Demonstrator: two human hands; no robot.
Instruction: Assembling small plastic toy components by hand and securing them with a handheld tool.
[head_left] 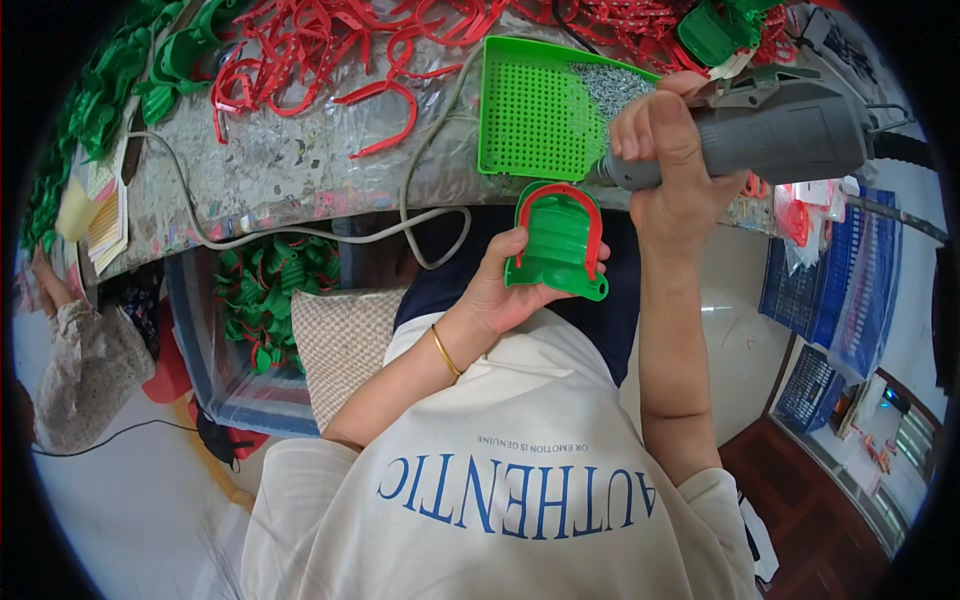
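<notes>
My left hand (492, 290) holds a green curved plastic part (556, 245) in front of my lap, thumb on one side and fingers under it. A red U-shaped strip (592, 220) lies along the part's rim. My right hand (678, 165) is wrapped round a grey electric screwdriver (785, 138), held level with its nose toward the left. That nose is just above and right of the green part, close to the near corner of a green perforated tray (535, 125). Small metal screws (612, 88) are heaped at the tray's right side.
Loose red strips (290, 60) are piled along the table's far side. A pale cable (185, 190) loops over the table edge. Green parts fill a blue-grey crate (185, 320) below. Another person's sleeve (85, 370) shows at left. Blue baskets (830, 280) stand at right.
</notes>
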